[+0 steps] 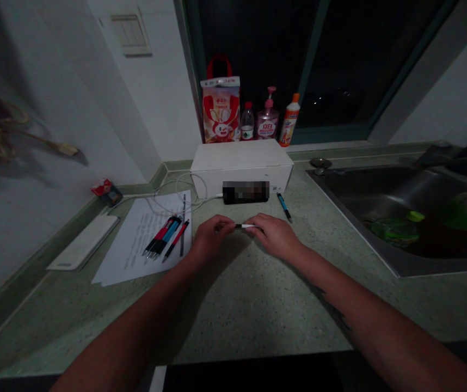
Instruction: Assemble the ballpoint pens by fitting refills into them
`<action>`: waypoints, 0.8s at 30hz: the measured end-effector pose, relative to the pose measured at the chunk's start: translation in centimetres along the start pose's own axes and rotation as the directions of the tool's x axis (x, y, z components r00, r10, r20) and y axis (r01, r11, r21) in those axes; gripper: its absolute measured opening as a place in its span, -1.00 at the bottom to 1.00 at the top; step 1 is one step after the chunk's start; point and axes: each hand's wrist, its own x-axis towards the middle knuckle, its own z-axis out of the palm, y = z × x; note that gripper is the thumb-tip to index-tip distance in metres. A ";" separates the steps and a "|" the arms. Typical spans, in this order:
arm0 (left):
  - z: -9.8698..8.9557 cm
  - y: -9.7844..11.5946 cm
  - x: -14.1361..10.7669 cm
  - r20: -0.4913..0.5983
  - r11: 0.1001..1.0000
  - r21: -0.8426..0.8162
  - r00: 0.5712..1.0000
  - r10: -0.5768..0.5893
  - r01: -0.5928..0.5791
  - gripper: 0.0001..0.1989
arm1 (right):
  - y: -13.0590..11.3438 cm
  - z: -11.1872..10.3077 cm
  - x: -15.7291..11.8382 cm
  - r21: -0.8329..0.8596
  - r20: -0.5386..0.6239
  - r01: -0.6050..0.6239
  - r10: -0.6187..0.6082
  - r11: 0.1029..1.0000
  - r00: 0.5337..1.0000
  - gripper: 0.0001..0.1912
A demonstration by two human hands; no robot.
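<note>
Left hand (211, 237) and right hand (274, 235) pinch a short white pen barrel (245, 225) between fingertips, over the counter (250, 305). Just left of the left hand: pens (164, 238) on a paper sheet (143, 245). Ahead of the right hand: blue pen (284, 207), then white box (240, 163).

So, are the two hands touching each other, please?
Apart. The head view shows a gap between the left hand and the right hand; only a thin black-and-white pen-like piece spans it.
</note>
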 end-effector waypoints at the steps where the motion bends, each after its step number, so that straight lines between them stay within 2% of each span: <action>1: 0.0 0.1 0.0 -0.008 1.000 0.011 1.000 0.018 -0.018 -0.93 | 0.0 0.0 0.0 -0.002 0.002 0.000 0.000 1.000 1.000 -0.80; 3: -0.1 0.3 0.0 -0.026 1.000 0.002 0.999 0.023 -0.023 -0.89 | 0.0 -0.1 0.0 -0.007 0.004 -0.004 0.004 1.000 1.000 -0.81; 6: -0.2 0.4 0.0 -0.026 0.999 0.001 0.999 -0.037 0.037 -0.87 | -0.1 -0.2 0.0 -0.020 -0.006 -0.011 0.011 1.000 1.000 -0.81; 8: -0.2 0.4 0.0 -0.028 1.000 0.028 1.000 -0.004 0.004 -0.91 | 0.0 -0.2 0.1 -0.023 -0.010 -0.011 0.011 1.000 1.000 -0.81; 10: -0.2 0.5 0.0 -0.042 1.000 0.013 0.999 0.021 -0.020 -0.87 | 0.0 -0.1 0.1 -0.020 -0.010 -0.009 0.008 1.000 1.000 -0.81; 14: -0.1 0.5 0.1 -0.039 0.998 -0.029 0.998 -0.053 0.052 -0.86 | 0.1 -0.2 0.1 -0.020 -0.014 -0.011 0.011 1.000 1.000 -0.82; 17: -0.1 0.4 0.1 -0.061 1.000 -0.017 0.998 -0.007 0.005 -0.90 | 0.1 -0.2 0.1 -0.027 -0.011 -0.015 0.014 1.000 1.000 -0.82; 21: -0.1 0.2 0.2 -0.044 0.996 -0.071 0.997 -0.062 0.059 -0.85 | 0.1 -0.1 0.1 -0.024 -0.008 -0.010 0.010 1.000 1.000 -0.80; 24: -0.1 0.3 0.2 -0.046 0.999 -0.026 0.999 -0.019 0.018 -0.89 | 0.1 -0.1 0.0 -0.018 0.001 -0.014 0.014 1.000 1.000 -0.80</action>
